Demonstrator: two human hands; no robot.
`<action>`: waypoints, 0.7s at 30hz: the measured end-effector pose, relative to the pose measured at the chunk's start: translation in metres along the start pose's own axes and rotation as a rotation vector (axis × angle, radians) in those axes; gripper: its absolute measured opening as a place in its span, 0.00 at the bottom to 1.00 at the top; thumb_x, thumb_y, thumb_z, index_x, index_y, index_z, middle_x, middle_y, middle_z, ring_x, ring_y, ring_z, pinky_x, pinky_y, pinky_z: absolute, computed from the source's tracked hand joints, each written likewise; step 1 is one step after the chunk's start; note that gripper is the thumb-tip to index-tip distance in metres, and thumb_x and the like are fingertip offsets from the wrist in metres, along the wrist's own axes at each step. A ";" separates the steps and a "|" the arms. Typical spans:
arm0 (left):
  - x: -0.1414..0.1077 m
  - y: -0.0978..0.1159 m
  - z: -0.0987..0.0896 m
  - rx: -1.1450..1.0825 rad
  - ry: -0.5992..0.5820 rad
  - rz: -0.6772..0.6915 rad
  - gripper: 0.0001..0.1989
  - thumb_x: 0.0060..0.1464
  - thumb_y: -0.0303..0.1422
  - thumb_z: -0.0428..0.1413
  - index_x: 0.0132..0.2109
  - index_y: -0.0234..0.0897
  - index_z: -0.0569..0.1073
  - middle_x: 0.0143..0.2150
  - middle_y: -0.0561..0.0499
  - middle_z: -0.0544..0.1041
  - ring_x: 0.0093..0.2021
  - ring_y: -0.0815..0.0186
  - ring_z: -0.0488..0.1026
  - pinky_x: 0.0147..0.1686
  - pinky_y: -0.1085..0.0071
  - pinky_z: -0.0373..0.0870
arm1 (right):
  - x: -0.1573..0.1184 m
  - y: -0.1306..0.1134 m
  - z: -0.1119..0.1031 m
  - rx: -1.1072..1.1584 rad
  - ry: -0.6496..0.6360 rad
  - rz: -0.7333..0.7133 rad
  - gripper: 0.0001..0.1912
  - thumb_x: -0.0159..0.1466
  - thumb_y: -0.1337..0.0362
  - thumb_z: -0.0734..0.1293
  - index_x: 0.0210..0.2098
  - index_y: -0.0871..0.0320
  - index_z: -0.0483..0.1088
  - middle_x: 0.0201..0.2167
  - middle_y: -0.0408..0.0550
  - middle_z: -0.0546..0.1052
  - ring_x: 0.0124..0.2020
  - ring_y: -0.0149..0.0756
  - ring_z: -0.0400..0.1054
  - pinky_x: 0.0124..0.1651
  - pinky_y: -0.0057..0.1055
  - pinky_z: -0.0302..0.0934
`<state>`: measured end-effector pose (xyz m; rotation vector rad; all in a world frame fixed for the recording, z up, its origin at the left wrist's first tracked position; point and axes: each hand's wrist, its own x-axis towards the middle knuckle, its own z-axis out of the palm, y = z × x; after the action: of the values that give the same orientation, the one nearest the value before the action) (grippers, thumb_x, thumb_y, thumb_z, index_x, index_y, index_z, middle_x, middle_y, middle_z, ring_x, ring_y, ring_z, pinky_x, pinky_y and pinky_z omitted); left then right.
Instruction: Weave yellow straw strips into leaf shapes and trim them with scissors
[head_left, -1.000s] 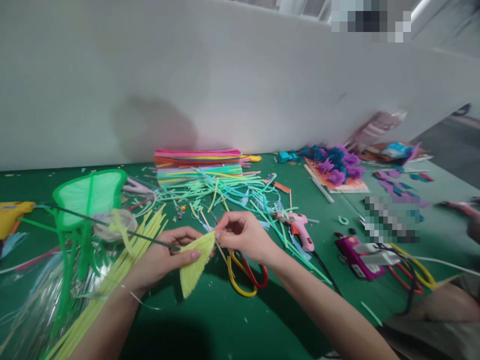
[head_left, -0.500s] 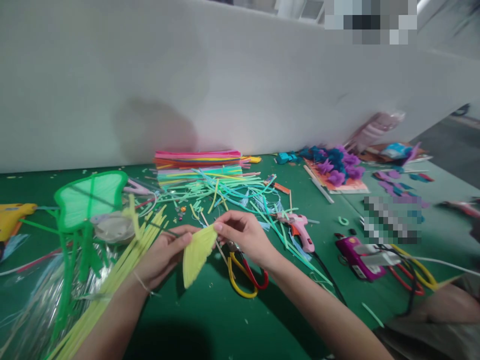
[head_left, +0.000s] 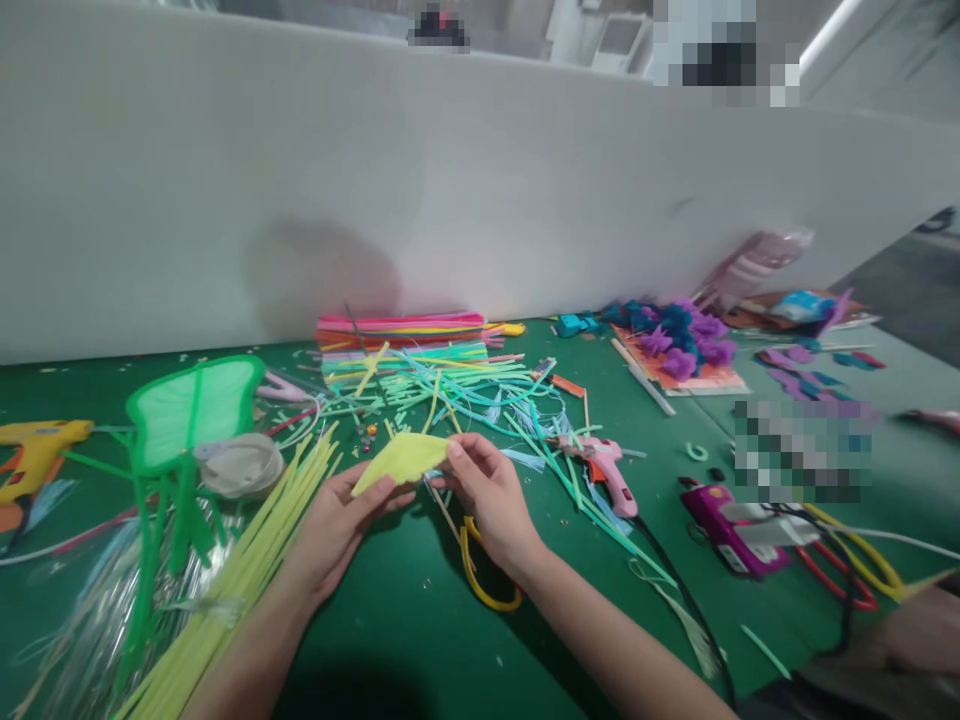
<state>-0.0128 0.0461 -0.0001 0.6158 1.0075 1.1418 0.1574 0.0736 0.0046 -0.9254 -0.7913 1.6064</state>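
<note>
A flat, ribbed yellow piece point(head_left: 401, 460) with a pointed end is held between both hands above the green table. My left hand point(head_left: 341, 525) grips its left end, thumb on top and fingers beneath. At its right tip, my right hand point(head_left: 487, 490) pinches the edge between thumb and fingers. A thin dark stem with a yellow cross-shaped end point(head_left: 370, 370) rises behind the piece near my left hand; where it joins is hidden. Scissors with yellow handles point(head_left: 484, 590) lie partly hidden under my right hand.
Left are a green mesh shape point(head_left: 195, 410), a yellow glue gun point(head_left: 45, 455) and yellow stems point(head_left: 225, 590). Coloured stems point(head_left: 405, 335) lie behind. Right are a pink glue gun point(head_left: 611, 475), a magenta power strip point(head_left: 720, 525), purple flowers point(head_left: 679, 335) and a person's arm point(head_left: 900, 640).
The yellow piece has turned from hanging downward to lying nearly level between my hands. The stem behind it has swung from the left to upright. The view has shifted slightly.
</note>
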 end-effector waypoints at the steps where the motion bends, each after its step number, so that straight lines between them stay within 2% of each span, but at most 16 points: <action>1: 0.000 -0.001 0.000 -0.001 0.008 -0.002 0.18 0.48 0.32 0.66 0.47 0.34 0.78 0.46 0.43 0.81 0.47 0.56 0.78 0.51 0.64 0.73 | 0.000 0.001 0.000 0.045 -0.012 0.038 0.12 0.57 0.56 0.72 0.34 0.57 0.72 0.32 0.42 0.76 0.32 0.29 0.72 0.36 0.26 0.69; 5: 0.003 -0.001 -0.004 -0.036 -0.006 -0.008 0.15 0.48 0.31 0.65 0.45 0.32 0.79 0.45 0.43 0.81 0.46 0.58 0.78 0.47 0.66 0.75 | 0.003 0.001 0.000 0.173 -0.056 0.192 0.17 0.54 0.57 0.74 0.40 0.60 0.75 0.33 0.45 0.78 0.33 0.28 0.72 0.35 0.22 0.68; 10: 0.003 -0.003 -0.014 -0.168 -0.081 -0.041 0.16 0.46 0.29 0.66 0.44 0.33 0.80 0.45 0.43 0.81 0.45 0.58 0.78 0.47 0.64 0.76 | -0.001 0.003 0.001 0.236 -0.077 0.296 0.18 0.51 0.58 0.76 0.39 0.61 0.76 0.30 0.46 0.79 0.29 0.26 0.72 0.34 0.20 0.67; 13: 0.003 -0.007 -0.021 -0.204 -0.128 -0.063 0.17 0.43 0.30 0.68 0.43 0.33 0.80 0.44 0.43 0.82 0.42 0.56 0.78 0.45 0.63 0.76 | -0.005 0.006 0.001 0.268 -0.099 0.333 0.18 0.52 0.59 0.76 0.39 0.61 0.76 0.30 0.46 0.79 0.29 0.26 0.72 0.35 0.21 0.68; 18: 0.005 -0.010 -0.029 -0.204 -0.125 -0.084 0.17 0.39 0.31 0.70 0.40 0.33 0.79 0.43 0.42 0.82 0.43 0.53 0.78 0.45 0.59 0.76 | -0.009 0.010 -0.001 0.273 -0.130 0.340 0.16 0.54 0.59 0.75 0.38 0.61 0.74 0.32 0.46 0.79 0.30 0.26 0.73 0.35 0.21 0.68; 21: 0.009 -0.004 -0.033 -0.142 -0.131 -0.078 0.17 0.45 0.32 0.67 0.44 0.32 0.78 0.43 0.41 0.81 0.42 0.54 0.79 0.39 0.63 0.78 | -0.006 0.012 -0.004 0.242 -0.129 0.325 0.16 0.55 0.58 0.74 0.40 0.58 0.72 0.32 0.45 0.79 0.32 0.28 0.74 0.34 0.22 0.68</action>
<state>-0.0392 0.0507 -0.0214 0.5262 0.8245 1.0803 0.1560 0.0659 -0.0066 -0.8100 -0.5341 2.0127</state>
